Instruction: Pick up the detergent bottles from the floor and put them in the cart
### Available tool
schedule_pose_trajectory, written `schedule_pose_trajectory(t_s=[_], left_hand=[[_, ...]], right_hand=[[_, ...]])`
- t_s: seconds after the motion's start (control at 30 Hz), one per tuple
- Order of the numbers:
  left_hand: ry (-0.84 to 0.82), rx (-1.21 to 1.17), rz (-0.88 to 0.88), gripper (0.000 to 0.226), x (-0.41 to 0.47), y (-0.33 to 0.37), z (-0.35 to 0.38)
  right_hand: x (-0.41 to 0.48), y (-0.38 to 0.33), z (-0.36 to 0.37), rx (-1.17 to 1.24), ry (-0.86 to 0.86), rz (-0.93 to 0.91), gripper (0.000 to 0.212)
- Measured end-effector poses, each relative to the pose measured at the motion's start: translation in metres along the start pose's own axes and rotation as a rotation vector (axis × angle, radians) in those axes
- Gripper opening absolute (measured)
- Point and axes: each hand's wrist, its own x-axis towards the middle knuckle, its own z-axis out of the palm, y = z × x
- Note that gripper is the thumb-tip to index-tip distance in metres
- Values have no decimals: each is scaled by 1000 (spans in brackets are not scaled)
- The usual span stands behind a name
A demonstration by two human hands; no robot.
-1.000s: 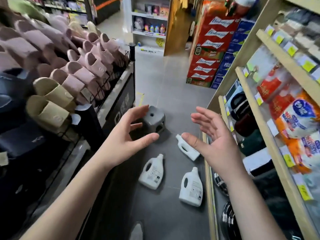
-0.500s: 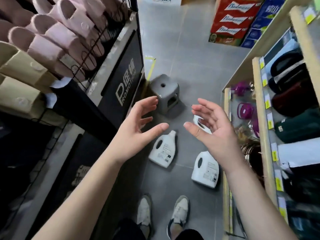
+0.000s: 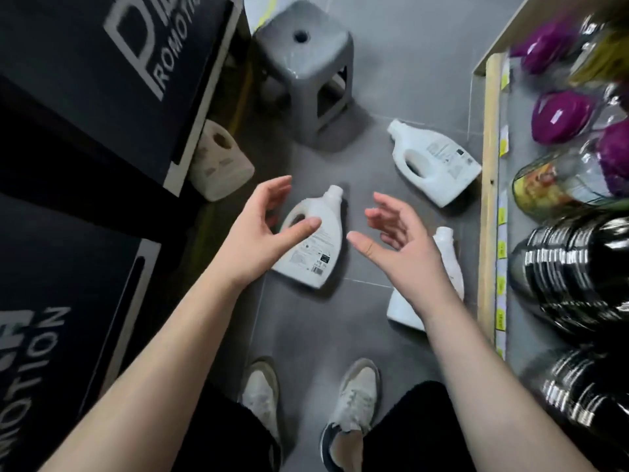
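Note:
Three white detergent bottles lie on the grey tiled floor. The middle bottle lies on its side with its handle up, just under my left hand, which hovers over it with fingers spread. A second bottle lies farther off by the shelf base. The third bottle is mostly hidden behind my right hand, which is open and empty above it. No cart is in view.
A grey plastic stool stands beyond the bottles. A black promotion stand walls the left, with a beige pack at its foot. A wooden shelf edge with purple bowls and jars lines the right. My shoes are below.
The view has tilted down and dropped closer to the floor. Both open hands have lowered toward the bottles, the left now right over the middle one.

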Motion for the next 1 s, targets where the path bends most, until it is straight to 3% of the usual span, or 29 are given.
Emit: schedule_pose_trajectory(t_s=[0.23,0.43,0.6,0.73,0.83,1.0], left_hand=[[-25,97,-81,92,95,-148,54],[22,102,-203,89,145,-254,71],[48,153,-289,98,166,-306,75],[5,157,-339,113,172,-328,83],[10,150,-393,133,173,-335,86],[50,92,-448,103,163,-347,95]], right_hand=[[90,162,38,67,40,154,70],[133,252,78,124,93,274,76],[151,292,93,47,144,340,82],[152,317,103,-66,191,407,118],[149,317,104,-109,131,498,101],[154,323,113,-59,121,516,100]])
